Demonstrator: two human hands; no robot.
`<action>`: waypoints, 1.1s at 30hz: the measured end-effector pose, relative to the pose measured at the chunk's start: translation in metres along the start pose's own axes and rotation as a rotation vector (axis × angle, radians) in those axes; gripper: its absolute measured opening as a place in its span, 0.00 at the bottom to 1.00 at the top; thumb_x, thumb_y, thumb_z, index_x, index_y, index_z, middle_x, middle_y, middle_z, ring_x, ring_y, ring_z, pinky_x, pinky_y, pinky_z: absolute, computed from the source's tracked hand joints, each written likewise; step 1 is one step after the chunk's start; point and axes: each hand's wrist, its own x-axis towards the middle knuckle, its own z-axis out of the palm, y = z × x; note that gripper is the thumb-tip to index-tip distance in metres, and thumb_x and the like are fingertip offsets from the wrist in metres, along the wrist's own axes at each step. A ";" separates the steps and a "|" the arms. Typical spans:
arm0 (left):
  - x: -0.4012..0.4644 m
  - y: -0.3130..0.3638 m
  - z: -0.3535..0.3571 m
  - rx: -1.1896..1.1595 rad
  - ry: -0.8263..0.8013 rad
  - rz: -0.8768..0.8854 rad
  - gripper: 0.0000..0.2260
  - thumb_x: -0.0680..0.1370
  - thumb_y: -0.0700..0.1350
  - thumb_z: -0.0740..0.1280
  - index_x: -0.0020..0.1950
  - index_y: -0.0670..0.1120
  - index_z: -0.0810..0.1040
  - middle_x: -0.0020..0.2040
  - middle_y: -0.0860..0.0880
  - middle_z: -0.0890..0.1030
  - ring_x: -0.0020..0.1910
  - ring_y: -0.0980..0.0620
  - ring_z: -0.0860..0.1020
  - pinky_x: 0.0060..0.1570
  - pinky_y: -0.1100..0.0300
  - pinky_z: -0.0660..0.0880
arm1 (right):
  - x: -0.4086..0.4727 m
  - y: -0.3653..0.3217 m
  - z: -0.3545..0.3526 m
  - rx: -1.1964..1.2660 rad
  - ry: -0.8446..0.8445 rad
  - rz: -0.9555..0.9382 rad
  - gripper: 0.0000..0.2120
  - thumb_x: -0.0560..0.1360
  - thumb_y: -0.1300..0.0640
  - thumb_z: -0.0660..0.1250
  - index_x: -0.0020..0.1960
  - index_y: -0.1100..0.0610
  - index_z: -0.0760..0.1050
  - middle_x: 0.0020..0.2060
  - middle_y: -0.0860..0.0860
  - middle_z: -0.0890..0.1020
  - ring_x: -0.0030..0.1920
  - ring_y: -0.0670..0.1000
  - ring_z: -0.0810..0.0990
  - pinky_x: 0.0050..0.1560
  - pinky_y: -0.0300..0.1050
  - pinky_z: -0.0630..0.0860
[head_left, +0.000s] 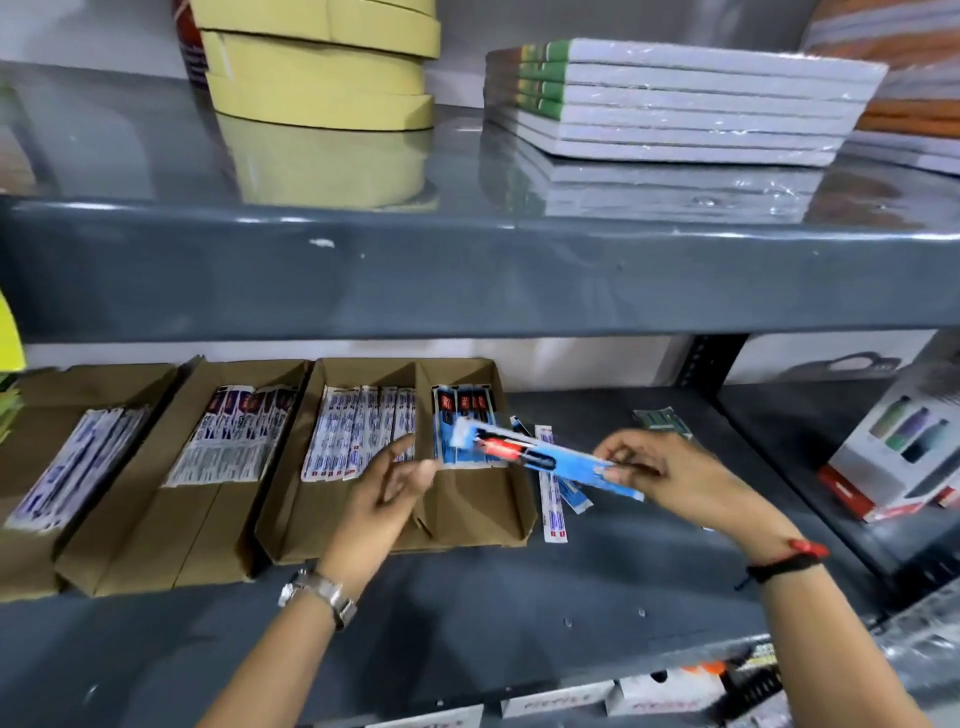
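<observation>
My right hand (670, 475) pinches a long blue toothbrush packet (540, 457) by its near end and holds it slanted above the right edge of an open cardboard tray (478, 514). That tray has two compartments: white-and-blue packets (358, 431) lie in the left one, blue packets (465, 426) in the right one. My left hand (387, 486) hovers over the tray's middle divider with relaxed fingers and holds nothing. A few loose packets (553, 501) lie on the grey shelf (597, 597) just right of the tray, under the held packet.
Two more cardboard trays (156, 545) with packets stand to the left. The upper shelf (467, 270) carries stacked tape rolls (322, 67) and wrapped notebooks (675, 98). A white product box (893, 457) stands at the right, behind a shelf upright.
</observation>
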 end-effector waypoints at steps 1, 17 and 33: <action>0.003 0.008 0.001 -0.021 -0.021 0.005 0.22 0.65 0.63 0.64 0.54 0.54 0.73 0.54 0.50 0.79 0.54 0.54 0.75 0.48 0.73 0.68 | 0.003 -0.008 0.000 0.029 -0.069 -0.016 0.14 0.73 0.67 0.66 0.40 0.47 0.75 0.39 0.51 0.79 0.41 0.46 0.76 0.43 0.28 0.71; 0.010 0.012 0.001 -0.096 0.201 0.125 0.06 0.76 0.44 0.61 0.51 0.47 0.74 0.46 0.48 0.80 0.43 0.58 0.80 0.38 0.78 0.71 | 0.021 0.003 0.012 0.350 0.158 -0.067 0.15 0.73 0.72 0.64 0.41 0.54 0.79 0.36 0.47 0.81 0.32 0.32 0.77 0.36 0.22 0.72; -0.024 -0.082 -0.005 1.011 -0.099 0.114 0.40 0.73 0.67 0.41 0.64 0.35 0.68 0.65 0.37 0.71 0.64 0.35 0.67 0.65 0.64 0.40 | 0.128 -0.021 0.129 -0.090 0.418 0.234 0.09 0.76 0.54 0.62 0.49 0.51 0.81 0.47 0.54 0.85 0.53 0.57 0.78 0.61 0.55 0.59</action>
